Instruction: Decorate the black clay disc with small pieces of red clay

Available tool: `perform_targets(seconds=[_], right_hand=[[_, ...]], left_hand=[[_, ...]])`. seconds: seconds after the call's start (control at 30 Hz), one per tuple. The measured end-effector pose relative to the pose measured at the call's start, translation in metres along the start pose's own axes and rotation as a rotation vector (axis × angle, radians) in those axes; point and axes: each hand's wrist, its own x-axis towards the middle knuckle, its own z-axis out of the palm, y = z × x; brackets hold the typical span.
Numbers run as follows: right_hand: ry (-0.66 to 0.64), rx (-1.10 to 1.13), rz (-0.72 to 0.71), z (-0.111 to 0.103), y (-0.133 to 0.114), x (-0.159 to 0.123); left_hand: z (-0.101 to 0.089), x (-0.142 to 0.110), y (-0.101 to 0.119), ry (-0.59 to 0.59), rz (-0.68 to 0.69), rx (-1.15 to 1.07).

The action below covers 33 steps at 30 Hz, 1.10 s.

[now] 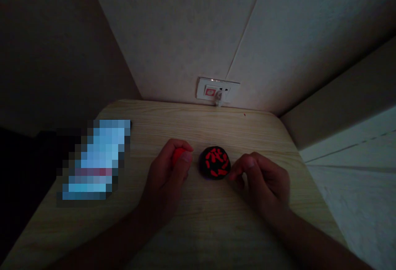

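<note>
Tabletop, wood-grained, spanning the lower frame. Pixelated bright slab, on it, at frame left. Our right hand, right of centre, fingers curled; we cannot tell whether they pinch anything. Our left hand, lower centre, clamped on the last item. Wall socket, above centre. Black disc bearing red bits, between our hands. Red lump, within our left grip.

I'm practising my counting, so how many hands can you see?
2. The left hand holds a red lump, left of the black disc with red bits on it. The right hand is curled close by the disc's right side.
</note>
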Motion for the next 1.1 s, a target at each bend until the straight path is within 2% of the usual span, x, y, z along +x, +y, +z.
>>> perform_targets(seconds=[0.2,0.37,0.63,0.87,1.1], right_hand=[[0.074,-0.003,-0.158,0.004,0.000,0.004],[0.099,0.038,-0.138,0.008,-0.001,0.006],[0.048,0.005,-0.110,0.002,0.001,-0.001],[0.086,-0.048,-0.172,0.002,0.003,0.004],[0.111,0.031,-0.151,0.003,-0.001,0.009]], left_hand=[[-0.001,-0.001,-0.003,-0.020,0.016,0.006],[-0.002,0.000,-0.004,-0.017,0.030,0.043],[-0.003,0.000,-0.003,0.000,0.056,0.109],[-0.002,0.001,-0.001,0.001,0.049,0.106],[-0.003,-0.001,-0.002,0.001,0.046,0.103]])
